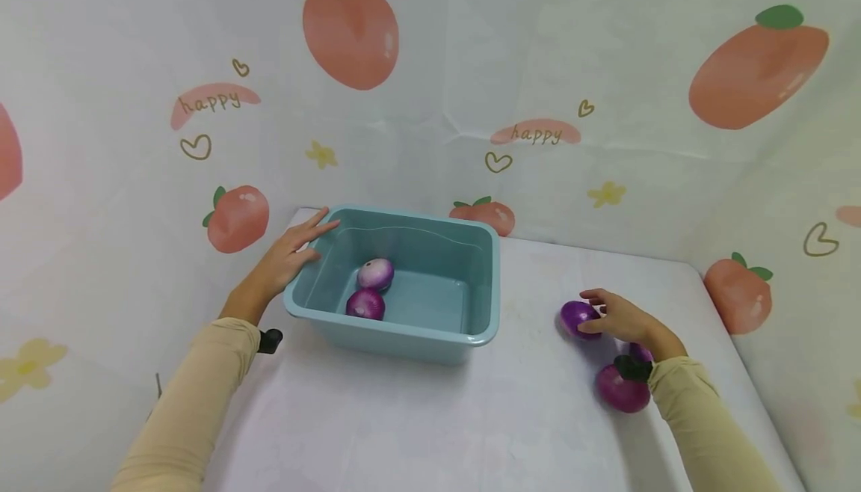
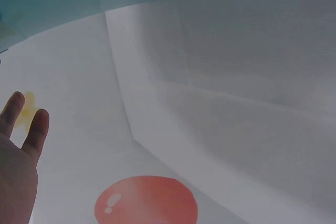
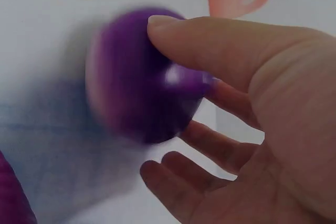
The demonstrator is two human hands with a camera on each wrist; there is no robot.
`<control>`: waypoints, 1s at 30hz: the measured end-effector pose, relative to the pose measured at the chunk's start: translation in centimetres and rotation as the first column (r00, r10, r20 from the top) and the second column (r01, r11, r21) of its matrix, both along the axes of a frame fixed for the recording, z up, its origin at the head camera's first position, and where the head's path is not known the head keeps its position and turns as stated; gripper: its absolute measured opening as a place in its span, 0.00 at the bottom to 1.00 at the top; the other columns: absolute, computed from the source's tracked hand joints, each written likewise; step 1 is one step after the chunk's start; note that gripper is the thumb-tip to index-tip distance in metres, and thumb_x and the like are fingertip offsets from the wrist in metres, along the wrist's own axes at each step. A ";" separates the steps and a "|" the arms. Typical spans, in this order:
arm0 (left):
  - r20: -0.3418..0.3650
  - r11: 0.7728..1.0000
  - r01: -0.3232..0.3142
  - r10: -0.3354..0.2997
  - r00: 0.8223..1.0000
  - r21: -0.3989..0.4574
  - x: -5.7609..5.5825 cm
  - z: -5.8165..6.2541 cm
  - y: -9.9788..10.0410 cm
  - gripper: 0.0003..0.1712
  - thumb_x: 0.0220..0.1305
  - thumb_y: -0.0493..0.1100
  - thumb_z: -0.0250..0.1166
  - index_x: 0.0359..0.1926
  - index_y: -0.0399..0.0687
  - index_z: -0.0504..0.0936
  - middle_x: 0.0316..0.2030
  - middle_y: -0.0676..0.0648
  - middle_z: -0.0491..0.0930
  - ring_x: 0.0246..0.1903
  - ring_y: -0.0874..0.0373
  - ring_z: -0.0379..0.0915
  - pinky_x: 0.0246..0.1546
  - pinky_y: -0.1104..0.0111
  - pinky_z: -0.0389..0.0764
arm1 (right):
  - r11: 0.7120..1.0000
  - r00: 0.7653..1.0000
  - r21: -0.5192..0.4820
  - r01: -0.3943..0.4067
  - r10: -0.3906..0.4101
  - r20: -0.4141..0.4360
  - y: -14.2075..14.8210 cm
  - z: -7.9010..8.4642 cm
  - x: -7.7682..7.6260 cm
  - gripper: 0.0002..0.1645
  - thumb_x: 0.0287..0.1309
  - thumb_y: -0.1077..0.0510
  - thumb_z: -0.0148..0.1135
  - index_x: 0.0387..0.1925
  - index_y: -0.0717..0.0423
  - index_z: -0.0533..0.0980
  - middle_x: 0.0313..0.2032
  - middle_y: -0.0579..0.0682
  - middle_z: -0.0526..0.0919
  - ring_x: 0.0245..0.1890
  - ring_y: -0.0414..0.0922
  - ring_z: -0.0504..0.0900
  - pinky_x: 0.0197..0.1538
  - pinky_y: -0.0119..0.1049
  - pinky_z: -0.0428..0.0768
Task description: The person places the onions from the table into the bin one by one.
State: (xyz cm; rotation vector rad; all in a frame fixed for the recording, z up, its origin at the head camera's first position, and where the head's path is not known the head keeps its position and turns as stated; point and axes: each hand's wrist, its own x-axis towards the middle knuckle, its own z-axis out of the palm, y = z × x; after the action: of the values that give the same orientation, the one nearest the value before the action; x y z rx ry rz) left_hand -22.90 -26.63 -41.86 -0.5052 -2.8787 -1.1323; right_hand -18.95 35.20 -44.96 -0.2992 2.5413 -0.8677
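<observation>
Purple, round, glossy onion (image 1: 575, 318), right of the blue rectangular plastic tub (image 1: 397, 347) — my right grip (image 1: 624, 321) has thumb and fingers round it; my left grip (image 1: 281, 259), fingers spread, is at the tub's rim. I'd call this grasping — next needs a steady lift.

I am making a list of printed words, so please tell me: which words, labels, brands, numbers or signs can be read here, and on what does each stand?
"happy": on the left pink band of the printed backdrop.
"happy": on the middle pink band of the same backdrop.
The pink patch at the right edge is cut off; no word is readable.
None seen on the blue basin or red onions.
</observation>
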 end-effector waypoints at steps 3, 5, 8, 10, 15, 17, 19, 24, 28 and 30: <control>0.005 1.000 -0.001 0.000 1.000 0.005 0.0 0.0 0.1 0.36 0.69 0.40 0.48 0.77 0.68 0.65 0.82 0.57 0.48 0.80 0.37 0.43 0.68 0.26 0.53 | 1.000 1.000 0.011 -0.024 0.024 0.004 -0.3 -0.2 0.0 0.47 0.61 0.50 0.69 0.71 0.71 0.60 0.66 0.79 0.68 0.67 0.77 0.67 0.65 0.71 0.68; 0.007 1.000 0.000 0.000 1.000 0.010 0.1 0.1 0.1 0.36 0.69 0.40 0.47 0.77 0.67 0.65 0.82 0.56 0.48 0.80 0.37 0.43 0.68 0.25 0.52 | 0.999 1.000 0.020 -0.025 0.025 0.015 -0.5 -0.3 -0.1 0.47 0.61 0.49 0.69 0.71 0.71 0.59 0.66 0.80 0.67 0.67 0.76 0.67 0.65 0.71 0.67; 0.010 1.000 0.001 -0.001 1.000 0.013 0.1 0.2 0.2 0.36 0.69 0.40 0.47 0.77 0.67 0.65 0.82 0.56 0.48 0.80 0.37 0.42 0.68 0.25 0.52 | 1.000 0.999 0.028 -0.015 0.015 0.029 -0.8 -0.3 0.0 0.48 0.61 0.48 0.69 0.72 0.70 0.59 0.66 0.80 0.67 0.67 0.75 0.67 0.65 0.71 0.67; 0.011 1.000 0.000 0.000 1.000 0.013 0.2 0.2 0.2 0.36 0.69 0.40 0.47 0.77 0.67 0.65 0.82 0.56 0.48 0.80 0.37 0.42 0.68 0.25 0.52 | 0.999 0.999 0.029 -0.017 0.016 0.031 -0.9 -0.3 0.0 0.49 0.61 0.48 0.69 0.72 0.69 0.58 0.66 0.79 0.67 0.67 0.75 0.68 0.65 0.71 0.67; 0.009 1.000 0.000 0.000 1.000 0.015 0.2 0.2 0.3 0.36 0.69 0.39 0.47 0.77 0.65 0.65 0.82 0.55 0.48 0.80 0.36 0.42 0.68 0.25 0.51 | 1.000 1.000 0.023 -0.020 0.019 0.010 -1.2 -0.1 -0.1 0.49 0.60 0.48 0.70 0.71 0.69 0.59 0.64 0.77 0.71 0.64 0.72 0.72 0.63 0.67 0.72; 0.009 1.000 0.002 -0.002 1.000 0.014 0.2 0.1 0.3 0.36 0.69 0.39 0.47 0.77 0.64 0.65 0.82 0.54 0.48 0.80 0.36 0.42 0.68 0.25 0.51 | 1.000 1.000 0.012 -0.007 0.007 -0.002 -1.2 0.1 -0.2 0.49 0.59 0.48 0.71 0.70 0.69 0.59 0.63 0.76 0.72 0.61 0.69 0.76 0.60 0.63 0.75; 0.012 1.000 0.002 -0.002 1.000 0.014 0.2 0.1 0.3 0.36 0.69 0.39 0.47 0.77 0.64 0.65 0.82 0.54 0.48 0.80 0.36 0.42 0.68 0.25 0.51 | 1.000 1.000 0.005 0.011 -0.010 -0.026 -1.3 0.4 -0.3 0.49 0.58 0.47 0.72 0.70 0.68 0.60 0.61 0.74 0.74 0.58 0.64 0.78 0.57 0.56 0.78; 0.024 1.000 -0.005 0.005 1.000 0.016 0.3 0.1 0.3 0.36 0.70 0.40 0.47 0.77 0.65 0.64 0.82 0.55 0.47 0.80 0.36 0.42 0.68 0.25 0.51 | 0.997 0.992 -0.035 0.071 -0.074 -0.100 -1.7 1.6 -0.6 0.49 0.55 0.47 0.73 0.71 0.63 0.62 0.57 0.71 0.70 0.57 0.61 0.74 0.53 0.45 0.75; 0.024 1.000 -0.007 0.007 1.000 0.016 0.2 0.2 0.2 0.36 0.69 0.40 0.47 0.77 0.66 0.64 0.82 0.56 0.47 0.81 0.36 0.42 0.68 0.25 0.51 | 0.990 0.985 -0.096 0.103 -0.115 -0.129 -2.5 3.0 -0.6 0.48 0.56 0.49 0.72 0.72 0.59 0.60 0.61 0.70 0.66 0.58 0.59 0.73 0.52 0.43 0.74; 0.022 1.000 -0.006 0.005 1.000 0.017 0.1 0.2 0.2 0.36 0.69 0.40 0.47 0.77 0.66 0.64 0.82 0.56 0.47 0.81 0.36 0.42 0.68 0.25 0.51 | 0.987 0.982 -0.132 0.097 -0.116 -0.147 -3.0 3.9 -0.5 0.48 0.57 0.51 0.71 0.72 0.59 0.59 0.62 0.69 0.69 0.57 0.59 0.77 0.52 0.42 0.75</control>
State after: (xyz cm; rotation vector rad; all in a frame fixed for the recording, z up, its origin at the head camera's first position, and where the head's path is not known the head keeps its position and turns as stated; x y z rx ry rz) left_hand -22.76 -26.43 -41.66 -0.4872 -2.8847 -1.1675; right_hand -19.45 32.18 -41.02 -0.2803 2.6709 -1.0851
